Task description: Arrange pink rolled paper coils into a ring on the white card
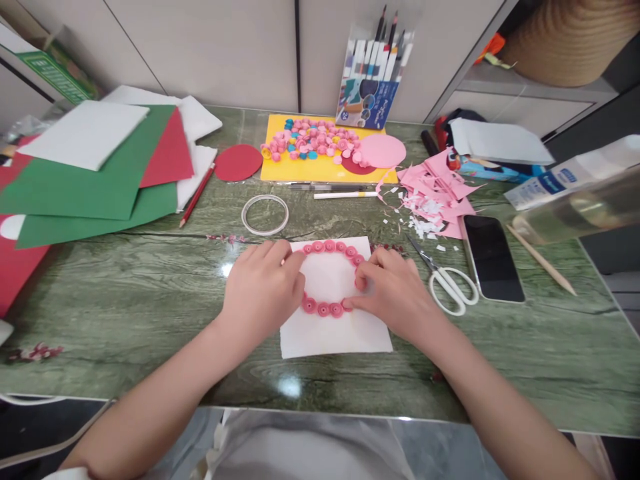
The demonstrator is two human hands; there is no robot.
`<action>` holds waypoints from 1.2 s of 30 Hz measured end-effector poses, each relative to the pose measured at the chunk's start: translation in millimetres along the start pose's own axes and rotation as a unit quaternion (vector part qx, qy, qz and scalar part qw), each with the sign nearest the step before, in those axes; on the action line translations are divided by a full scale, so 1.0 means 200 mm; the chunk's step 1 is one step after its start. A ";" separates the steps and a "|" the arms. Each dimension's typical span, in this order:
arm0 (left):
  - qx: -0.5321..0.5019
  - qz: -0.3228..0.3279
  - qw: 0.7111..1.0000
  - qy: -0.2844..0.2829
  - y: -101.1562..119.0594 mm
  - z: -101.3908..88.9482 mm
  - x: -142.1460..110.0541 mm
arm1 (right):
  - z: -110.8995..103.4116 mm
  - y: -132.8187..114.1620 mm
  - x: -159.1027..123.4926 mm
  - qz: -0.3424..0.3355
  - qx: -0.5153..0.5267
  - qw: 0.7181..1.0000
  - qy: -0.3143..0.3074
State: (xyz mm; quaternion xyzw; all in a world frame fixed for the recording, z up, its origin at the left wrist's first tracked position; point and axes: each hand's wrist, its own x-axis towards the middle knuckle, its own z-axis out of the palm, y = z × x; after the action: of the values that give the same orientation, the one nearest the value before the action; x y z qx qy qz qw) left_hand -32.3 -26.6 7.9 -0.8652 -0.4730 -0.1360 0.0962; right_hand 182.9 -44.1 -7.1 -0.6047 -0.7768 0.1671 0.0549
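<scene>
A ring of pink rolled-paper flowers [329, 246] lies on a square white sheet [335, 339] in front of me. My left hand [265, 283] is closed at the ring's left side and covers several of its flowers. On the opposite side, my right hand [393, 290] has curled fingers, with thumb and index finger against the flowers at the right and lower right. Both sets of fingertips are partly hidden. Farther back, many loose pink, blue and yellow paper rolls [320, 137] lie on a yellow sheet [300, 172].
White-handled scissors [453, 290], a phone [494, 257] and a wooden stick [543, 260] lie to the right. Pink paper scraps [440, 187] sit behind them. A tape ring [265, 215], red pencil [197, 195] and green sheets [85, 173] are left. A marker pack [370, 93] leans behind.
</scene>
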 end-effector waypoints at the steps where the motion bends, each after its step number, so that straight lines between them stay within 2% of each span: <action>1: 0.005 -0.012 1.000 0.003 -0.01 0.00 0.00 | 0.00 0.00 0.00 -0.002 -0.008 1.000 0.001; 8: 0.037 -0.091 0.995 0.007 -0.10 -0.01 0.03 | -0.02 -0.02 -0.01 -0.010 -0.032 0.999 0.001; 14: 0.072 -0.139 0.985 -0.069 -0.15 0.02 0.04 | -0.01 0.01 0.01 0.015 0.021 1.000 -0.002; 20: 0.074 -0.148 0.983 -0.084 -0.19 0.10 0.04 | -0.06 0.03 0.01 0.040 0.136 0.989 0.050; 26: 0.065 -0.146 0.983 -0.088 -0.24 0.17 0.05 | -0.05 0.00 -0.01 0.028 0.113 0.993 -0.034; 31: 0.060 -0.140 0.984 -0.091 -0.25 0.17 0.05 | 0.01 -0.01 0.00 0.026 0.089 0.995 -0.036; 36: 0.061 -0.134 0.985 -0.093 -0.24 0.17 0.04 | 0.00 0.01 0.01 0.025 0.090 0.995 -0.041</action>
State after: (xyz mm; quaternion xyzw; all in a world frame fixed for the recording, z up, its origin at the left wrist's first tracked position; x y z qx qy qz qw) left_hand -63.2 16.2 -19.8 -0.7953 -0.5991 -0.0374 0.0849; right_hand 183.8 -42.7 -8.3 -0.6090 -0.7452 0.2619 0.0729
